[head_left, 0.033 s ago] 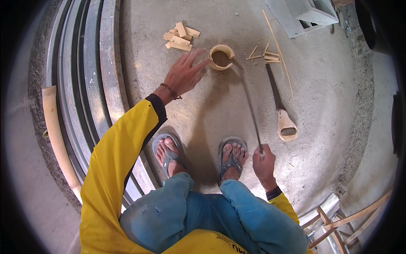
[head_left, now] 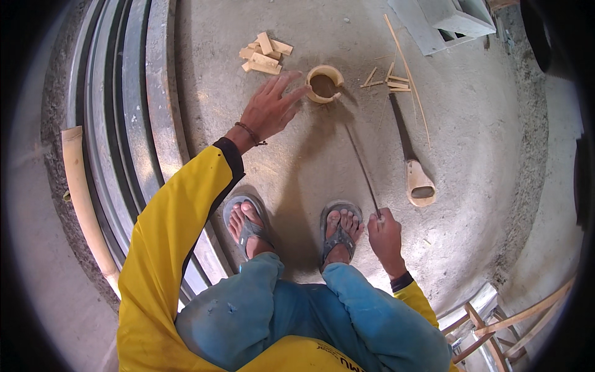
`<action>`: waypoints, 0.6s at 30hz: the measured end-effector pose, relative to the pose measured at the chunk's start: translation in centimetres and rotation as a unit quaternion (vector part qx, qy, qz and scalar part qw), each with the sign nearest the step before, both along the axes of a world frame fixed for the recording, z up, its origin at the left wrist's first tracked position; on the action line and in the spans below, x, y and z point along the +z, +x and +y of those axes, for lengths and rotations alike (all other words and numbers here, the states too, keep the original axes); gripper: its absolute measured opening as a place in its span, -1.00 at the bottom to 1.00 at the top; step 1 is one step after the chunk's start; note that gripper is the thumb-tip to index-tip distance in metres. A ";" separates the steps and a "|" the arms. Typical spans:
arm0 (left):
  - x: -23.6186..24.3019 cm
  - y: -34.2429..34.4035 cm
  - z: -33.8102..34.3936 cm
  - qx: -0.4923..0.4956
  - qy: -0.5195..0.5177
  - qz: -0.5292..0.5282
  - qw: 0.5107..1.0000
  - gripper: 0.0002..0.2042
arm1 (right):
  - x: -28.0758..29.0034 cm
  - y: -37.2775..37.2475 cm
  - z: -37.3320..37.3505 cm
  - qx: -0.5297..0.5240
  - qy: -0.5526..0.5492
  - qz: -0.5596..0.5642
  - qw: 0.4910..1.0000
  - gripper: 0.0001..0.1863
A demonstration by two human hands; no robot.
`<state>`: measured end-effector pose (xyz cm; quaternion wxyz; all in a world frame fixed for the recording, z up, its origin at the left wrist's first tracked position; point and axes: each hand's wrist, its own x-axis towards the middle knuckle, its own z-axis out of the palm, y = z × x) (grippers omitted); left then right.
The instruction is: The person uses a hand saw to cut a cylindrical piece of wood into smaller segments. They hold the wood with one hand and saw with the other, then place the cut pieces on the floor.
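Observation:
My left hand, fingers spread and slightly bent, hovers just left of a short bamboo cylinder with notched rim and brown inside, standing on concrete. My right hand grips a long thin dark rod, pointed up and left, its far end below and right of the cylinder. A handsaw with wooden handle lies to the right of the rod, blade pointing away. Small light wooden blocks are piled beyond my left hand. Thin bamboo strips lie right of the cylinder.
Long metal bars run along the left, with a bamboo pole beside them. A pale slab-like structure sits at the back right, and a wooden frame at the lower right. My sandalled feet are on the floor.
My right hand has moved slightly left, and the rod's far end has shifted toward me, away from the cylinder's rim.

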<state>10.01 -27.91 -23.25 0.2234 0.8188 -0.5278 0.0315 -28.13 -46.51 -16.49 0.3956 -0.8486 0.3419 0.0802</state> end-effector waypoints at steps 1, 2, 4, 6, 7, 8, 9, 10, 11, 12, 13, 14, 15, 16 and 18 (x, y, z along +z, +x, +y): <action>0.0 0.1 -0.2 0.001 0.001 0.008 1.000 -0.43 | -0.3 0.6 0.0 0.002 -0.006 0.015 1.000 -0.78; 0.0 -0.1 -0.2 0.002 0.005 0.016 1.000 -0.43 | -0.6 0.8 0.1 0.005 -0.009 0.031 0.999 -0.78; 0.0 0.0 -0.1 0.005 0.009 0.040 0.999 -0.43 | 0.0 1.1 0.0 0.011 0.007 0.024 1.000 -0.81; 0.1 0.1 -0.1 0.010 0.007 0.074 0.997 -0.43 | 0.2 1.1 -0.2 0.013 0.007 0.030 0.999 -0.84; 0.1 0.2 -0.1 0.025 -0.015 0.090 0.995 -0.41 | 0.1 1.0 -0.3 0.012 0.001 0.038 0.999 -0.85; 0.4 0.3 -0.1 0.040 -0.036 0.106 0.993 -0.40 | 0.0 0.9 -0.4 0.011 -0.004 0.046 0.999 -0.85; 0.6 0.4 -0.2 0.055 -0.056 0.122 0.989 -0.38 | -0.1 0.7 -0.6 0.014 -0.015 0.029 0.999 -0.84; 0.9 0.6 -0.2 0.070 -0.067 0.113 0.989 -0.39 | 0.0 0.3 -0.8 0.018 -0.025 0.012 0.999 -0.82; 1.2 0.7 0.0 0.086 -0.077 0.106 0.988 -0.39 | 0.0 -0.1 -0.9 0.022 -0.034 -0.004 0.999 -0.81; 1.4 0.9 0.1 0.102 -0.087 0.098 0.986 -0.39 | 0.2 -0.3 -0.9 0.015 -0.027 -0.010 0.999 -0.80; 1.5 1.2 0.4 0.110 -0.101 0.085 0.985 -0.40 | 0.5 -0.6 -0.9 0.008 -0.019 -0.016 1.000 -0.80; 1.5 1.6 0.6 0.115 -0.116 0.072 0.984 -0.41 | 0.7 -0.8 -0.9 -0.001 -0.013 -0.022 1.000 -0.80; 1.5 1.9 0.8 0.120 -0.131 0.059 0.982 -0.42 | 0.2 -1.0 -1.0 0.011 -0.022 -0.031 0.999 -0.78; 1.4 1.9 1.1 0.126 -0.129 0.061 0.982 -0.42 | -0.3 -0.7 -1.1 0.013 -0.019 -0.001 1.000 -0.78; 1.5 2.3 1.3 0.138 -0.128 0.062 0.980 -0.42 | -0.8 0.6 -1.5 0.017 -0.014 0.056 0.998 -0.78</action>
